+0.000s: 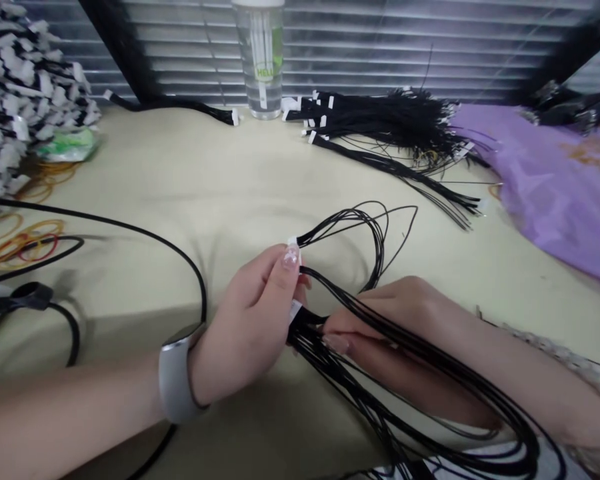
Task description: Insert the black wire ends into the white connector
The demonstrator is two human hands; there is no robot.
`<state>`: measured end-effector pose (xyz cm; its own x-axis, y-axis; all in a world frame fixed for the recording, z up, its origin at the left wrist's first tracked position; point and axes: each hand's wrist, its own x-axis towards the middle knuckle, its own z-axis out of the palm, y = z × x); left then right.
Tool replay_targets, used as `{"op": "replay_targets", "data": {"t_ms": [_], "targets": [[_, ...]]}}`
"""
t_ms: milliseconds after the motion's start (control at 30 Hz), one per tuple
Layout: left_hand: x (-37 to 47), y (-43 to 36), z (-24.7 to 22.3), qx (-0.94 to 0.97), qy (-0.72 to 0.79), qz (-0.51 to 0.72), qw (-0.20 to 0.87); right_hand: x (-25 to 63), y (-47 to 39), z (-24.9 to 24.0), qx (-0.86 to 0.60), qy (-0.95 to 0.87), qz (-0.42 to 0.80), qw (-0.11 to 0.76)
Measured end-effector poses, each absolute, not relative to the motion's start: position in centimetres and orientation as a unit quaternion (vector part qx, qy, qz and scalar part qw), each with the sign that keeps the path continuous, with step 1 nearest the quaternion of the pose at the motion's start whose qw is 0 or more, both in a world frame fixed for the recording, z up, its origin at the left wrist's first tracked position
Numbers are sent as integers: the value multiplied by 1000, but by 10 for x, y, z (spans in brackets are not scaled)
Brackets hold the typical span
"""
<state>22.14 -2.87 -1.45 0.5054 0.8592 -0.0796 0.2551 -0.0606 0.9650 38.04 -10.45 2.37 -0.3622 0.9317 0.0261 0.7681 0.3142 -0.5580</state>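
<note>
Black wire harnesses [380,400] with white connectors run between my hands and loop down to the right. My left hand [260,313] is closed on the connector end, its thumb pressing a white connector [293,241] at the top. Another white connector piece [295,311] shows below the fingers. My right hand [375,313] pinches at the wires just right of that lower piece. Some strands pass over the right hand and wrist, and a thin loop [380,240] stands out above it. The exact spot under the right fingertips is partly hidden.
A pile of black harnesses [380,117] lies at the back, beside a clear bottle [265,67]. Purple plastic [555,193] covers the right side. At left are bundled white connectors [25,87], rubber bands [27,243] and a black cable [145,233].
</note>
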Motion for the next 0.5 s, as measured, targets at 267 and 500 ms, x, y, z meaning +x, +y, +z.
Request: {"op": "replay_targets", "data": {"t_ms": [267,500], "targets": [[221,-29,-15,696,384,275,541,379,-104,22,-551,-786,246,133],[219,-30,-16,700,379,269,542,380,-109,16,-555,-793,199,151]]}}
